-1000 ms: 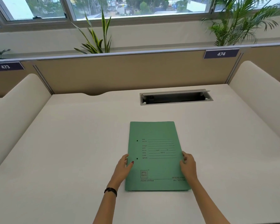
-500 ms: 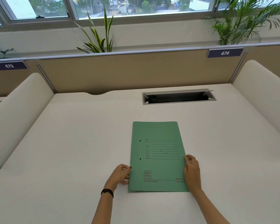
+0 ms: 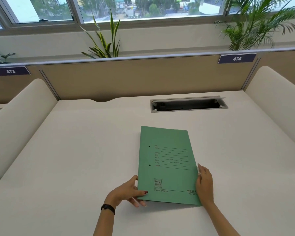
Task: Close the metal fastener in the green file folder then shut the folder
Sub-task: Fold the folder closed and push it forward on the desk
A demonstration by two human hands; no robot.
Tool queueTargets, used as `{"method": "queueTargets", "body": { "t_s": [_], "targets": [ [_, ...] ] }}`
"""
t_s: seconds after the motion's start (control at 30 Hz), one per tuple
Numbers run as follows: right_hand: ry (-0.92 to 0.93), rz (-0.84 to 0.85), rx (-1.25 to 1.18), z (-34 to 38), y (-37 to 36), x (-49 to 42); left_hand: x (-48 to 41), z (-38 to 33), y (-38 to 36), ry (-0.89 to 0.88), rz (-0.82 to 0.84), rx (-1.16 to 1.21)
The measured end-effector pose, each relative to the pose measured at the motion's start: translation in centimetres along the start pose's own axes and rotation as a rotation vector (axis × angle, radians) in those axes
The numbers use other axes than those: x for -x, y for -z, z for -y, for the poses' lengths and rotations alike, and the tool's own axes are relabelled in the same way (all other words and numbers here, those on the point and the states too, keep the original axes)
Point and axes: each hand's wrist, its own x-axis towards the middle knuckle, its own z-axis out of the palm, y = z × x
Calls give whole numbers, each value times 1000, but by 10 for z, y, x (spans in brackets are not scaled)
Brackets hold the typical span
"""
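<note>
Lying shut on the white desk [image 3: 75, 159], cover up, the green file folder [image 3: 167, 160] sits slightly skewed, its near edge seemingly raised a little, with a shadow beneath. The left hand [image 3: 128, 191] clamps the near-left corner, thumb on the cover and fingers curled under the edge (a dark band circles that wrist). The right hand [image 3: 205, 183] rests along the folder's right edge near the bottom corner, fingers together against it; whether it actually grips I cannot tell. Farther back, well apart from the folder, a cable tray [image 3: 188, 105] is sunk into the desk with its lid up; its dark inside is unclear.
</note>
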Motion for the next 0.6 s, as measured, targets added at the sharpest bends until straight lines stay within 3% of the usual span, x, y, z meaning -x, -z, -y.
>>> {"method": "queueTargets", "body": {
  "t_s": [0.13, 0.37, 0.6],
  "targets": [
    [-27, 3, -53, 4, 0, -2, -2, -7, -4, -97, 21, -11],
    [-264, 38, -324, 11, 9, -13, -2, -16, 5, -237, -22, 53],
    [-361, 436, -452, 23, 17, -27, -2, 1, 20, -248, -104, 173]
  ]
}}
